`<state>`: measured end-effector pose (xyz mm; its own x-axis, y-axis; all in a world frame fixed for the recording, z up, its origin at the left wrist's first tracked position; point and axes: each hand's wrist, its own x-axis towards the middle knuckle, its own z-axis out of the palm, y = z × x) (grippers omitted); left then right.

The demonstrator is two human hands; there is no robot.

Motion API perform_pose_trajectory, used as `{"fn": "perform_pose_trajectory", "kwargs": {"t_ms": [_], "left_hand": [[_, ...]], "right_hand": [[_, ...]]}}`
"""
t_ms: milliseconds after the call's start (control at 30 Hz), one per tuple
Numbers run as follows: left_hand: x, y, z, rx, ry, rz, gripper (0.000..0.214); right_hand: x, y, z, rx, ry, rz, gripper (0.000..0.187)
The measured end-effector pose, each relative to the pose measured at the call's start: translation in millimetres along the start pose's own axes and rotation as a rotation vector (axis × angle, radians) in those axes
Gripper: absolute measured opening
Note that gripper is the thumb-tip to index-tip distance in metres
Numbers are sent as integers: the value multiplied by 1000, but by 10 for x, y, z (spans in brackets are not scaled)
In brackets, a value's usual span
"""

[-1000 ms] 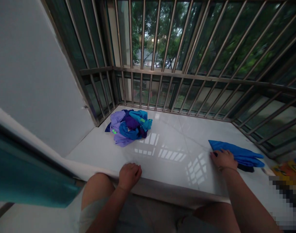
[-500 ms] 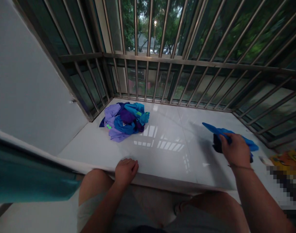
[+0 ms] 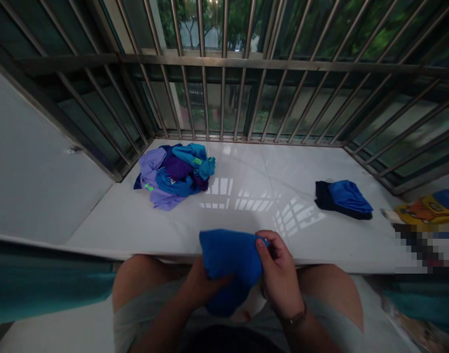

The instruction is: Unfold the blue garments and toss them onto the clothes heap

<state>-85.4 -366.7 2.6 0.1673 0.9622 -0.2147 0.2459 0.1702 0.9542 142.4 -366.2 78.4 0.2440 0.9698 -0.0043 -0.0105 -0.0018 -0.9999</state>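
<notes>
At lower centre: both hands grip one blue cloth [image 3: 228, 255].
Left hand [image 3: 200, 287]: fingers clutching its underside.
Right hand [image 3: 279, 272]: fingers pinching its upper edge.
Handling: likely soft, light; best held by its edges.

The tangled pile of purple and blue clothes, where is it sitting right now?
In the head view the pile of clothes lies at the far left of the white sill, near the corner of the window bars.

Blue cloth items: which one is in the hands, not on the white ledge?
The plain blue cloth at the near ledge edge, gripped by both hands; the crumpled pile and the folded stack lie untouched.
</notes>
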Motion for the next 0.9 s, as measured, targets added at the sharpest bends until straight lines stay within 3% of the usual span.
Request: {"fn": "perform_pose_trajectory", "kwargs": {"t_ms": [67, 100, 200, 300, 400, 500, 600, 733, 833, 900], "left_hand": [[-85, 40, 94, -93, 165, -189, 66], [-112, 49, 138, -114, 243, -235, 68], [-161, 69, 235, -134, 387, -165, 72], [-190, 151, 282, -185, 264, -15, 74], [-180, 310, 308, -229, 123, 43, 61], [-112, 443, 308, -285, 137, -68, 50], [-40, 490, 266, -417, 159, -205, 54], [-36, 505, 125, -742, 207, -308, 68], [-75, 536, -63, -858, 235, -294, 64], [-92, 577, -230, -867, 279, -287, 58]], "right_hand": [[53, 68, 41, 63, 125, 127, 47], [52, 91, 60, 52, 100, 141, 51], [-69, 128, 132, -189, -235, 88, 63], [-248, 162, 233, -331, -503, 90, 64], [-324, 224, 312, -344, -481, 81, 45], [-266, 270, 311, -549, -507, -85, 43], [-146, 237, 213, -780, -659, -234, 48], [-36, 121, -39, -676, -891, -323, 48], [-63, 125, -219, -514, -822, -290, 59], [-103, 173, -288, -425, -593, -218, 62]]}}
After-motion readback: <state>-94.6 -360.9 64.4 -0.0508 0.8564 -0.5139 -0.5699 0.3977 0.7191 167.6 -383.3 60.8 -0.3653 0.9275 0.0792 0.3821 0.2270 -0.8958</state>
